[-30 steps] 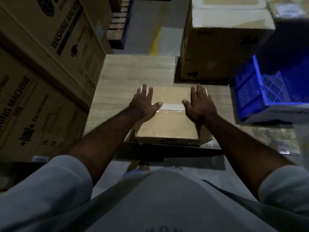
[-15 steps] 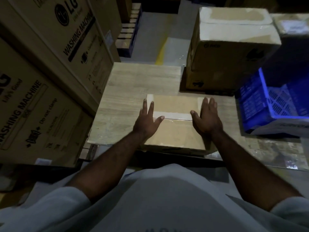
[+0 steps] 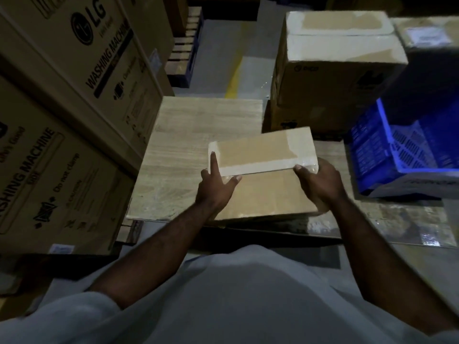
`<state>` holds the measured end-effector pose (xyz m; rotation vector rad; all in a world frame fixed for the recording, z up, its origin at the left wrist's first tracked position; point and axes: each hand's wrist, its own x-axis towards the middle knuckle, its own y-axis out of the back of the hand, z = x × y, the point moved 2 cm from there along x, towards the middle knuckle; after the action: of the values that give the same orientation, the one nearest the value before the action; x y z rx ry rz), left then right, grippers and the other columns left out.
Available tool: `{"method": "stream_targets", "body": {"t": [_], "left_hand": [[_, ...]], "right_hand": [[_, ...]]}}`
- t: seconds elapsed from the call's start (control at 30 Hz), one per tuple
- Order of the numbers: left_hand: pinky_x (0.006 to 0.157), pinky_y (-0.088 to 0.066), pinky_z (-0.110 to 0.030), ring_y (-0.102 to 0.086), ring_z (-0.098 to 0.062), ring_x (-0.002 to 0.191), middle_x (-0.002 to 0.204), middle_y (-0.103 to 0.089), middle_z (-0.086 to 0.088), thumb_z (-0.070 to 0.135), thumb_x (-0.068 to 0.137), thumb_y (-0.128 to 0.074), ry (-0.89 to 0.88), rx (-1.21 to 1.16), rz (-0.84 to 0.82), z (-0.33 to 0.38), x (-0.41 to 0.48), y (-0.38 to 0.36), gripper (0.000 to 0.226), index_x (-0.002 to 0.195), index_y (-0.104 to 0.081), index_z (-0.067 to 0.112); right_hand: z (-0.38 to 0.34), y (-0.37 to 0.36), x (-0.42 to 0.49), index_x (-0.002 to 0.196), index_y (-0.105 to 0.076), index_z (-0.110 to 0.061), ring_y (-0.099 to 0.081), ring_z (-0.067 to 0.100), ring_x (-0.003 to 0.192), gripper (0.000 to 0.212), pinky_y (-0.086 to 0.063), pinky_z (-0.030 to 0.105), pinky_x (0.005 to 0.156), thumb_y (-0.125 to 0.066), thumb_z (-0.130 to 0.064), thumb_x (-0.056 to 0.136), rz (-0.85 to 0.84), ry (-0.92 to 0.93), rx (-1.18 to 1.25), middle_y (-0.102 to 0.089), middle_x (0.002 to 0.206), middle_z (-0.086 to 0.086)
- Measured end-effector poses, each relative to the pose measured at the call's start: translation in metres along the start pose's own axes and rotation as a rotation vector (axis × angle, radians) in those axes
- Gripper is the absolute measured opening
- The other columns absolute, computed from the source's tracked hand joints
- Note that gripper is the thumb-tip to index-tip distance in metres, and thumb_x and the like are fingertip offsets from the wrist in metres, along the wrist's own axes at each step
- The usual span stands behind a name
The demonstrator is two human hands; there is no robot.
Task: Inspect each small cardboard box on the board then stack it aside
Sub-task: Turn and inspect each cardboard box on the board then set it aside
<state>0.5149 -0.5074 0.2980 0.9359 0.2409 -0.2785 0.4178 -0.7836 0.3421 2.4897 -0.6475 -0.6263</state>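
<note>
Both hands hold the small cardboard box (image 3: pixel 260 155) over the middle of the pale wood-grain worktop (image 3: pixel 198 125), close to its near edge. The box is tilted, so two of its faces show: an upper face with clear tape along its borders, and below it a plain brown face that looks toward the person. The box is also turned a little, with its right end farther away than its left end. If its lower edge touches the worktop or hangs just above it, I cannot tell. The left hand (image 3: pixel 216 189) grips the left end of the box: the index finger lies straight up along the left taped border, the thumb presses on the edge between the two faces, and the other fingers are hidden behind the box. The right hand (image 3: pixel 320 181) is curled around the right near corner, with the thumb on the taped edge. On the left, large washing machine cartons (image 3: pixel 74 100) stand stacked beside the worktop. Behind the box, at the right, stands a taped carton (image 3: pixel 335 70), and a blue plastic crate (image 3: pixel 397 155) is just beside it, at the right edge of the worktop. A yellow line (image 3: pixel 234 75) runs on the grey floor beyond
</note>
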Motion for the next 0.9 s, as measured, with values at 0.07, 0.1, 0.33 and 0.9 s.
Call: {"method": "stream_targets", "body": {"t": [0.07,0.1,0.33,0.9], "left_hand": [[0.092,-0.051,-0.038,-0.058,-0.040,0.125,0.151,-0.044,-0.020,0.070,0.081,-0.073,0.017,-0.149,0.007,0.004,0.002,0.004,0.120,0.158,0.016,0.048],[0.092,-0.049,-0.034,-0.057,-0.037,0.127,0.152,-0.046,-0.017,0.066,0.078,-0.079,0.036,-0.241,-0.006,0.006,0.002,0.004,0.127,0.158,0.018,0.047],[0.104,-0.053,-0.052,-0.056,-0.032,0.132,0.154,-0.046,-0.009,0.051,0.042,-0.104,0.220,-0.723,-0.251,-0.003,0.019,-0.043,0.171,0.155,0.024,0.045],[0.126,-0.008,-0.044,0.006,-0.028,0.160,0.173,-0.007,-0.008,0.051,0.104,-0.045,-0.580,-0.043,0.160,0.097,-0.021,0.066,0.071,0.162,-0.029,0.015]], "right_hand": [[-0.027,0.021,0.001,0.136,-0.063,-0.027,-0.067,0.023,0.111,0.057,-0.056,0.047,0.096,-0.074,-0.055,0.088,-0.009,0.125,-0.089,-0.071,0.123,-0.004],[-0.042,0.032,0.001,0.138,-0.062,-0.029,-0.067,0.022,0.112,0.061,-0.057,0.049,0.095,-0.073,-0.059,0.085,-0.015,0.200,-0.138,-0.071,0.125,-0.005],[-0.135,0.045,-0.012,0.158,-0.043,-0.029,-0.050,0.026,0.140,0.073,-0.045,0.045,0.111,-0.075,-0.036,0.093,-0.051,0.585,-0.526,-0.051,0.157,0.005],[-0.118,-0.038,-0.053,0.165,-0.019,-0.009,-0.001,0.038,0.160,0.075,-0.005,0.052,0.128,-0.019,-0.057,0.107,0.000,0.413,-0.722,-0.006,0.172,0.025]]}}
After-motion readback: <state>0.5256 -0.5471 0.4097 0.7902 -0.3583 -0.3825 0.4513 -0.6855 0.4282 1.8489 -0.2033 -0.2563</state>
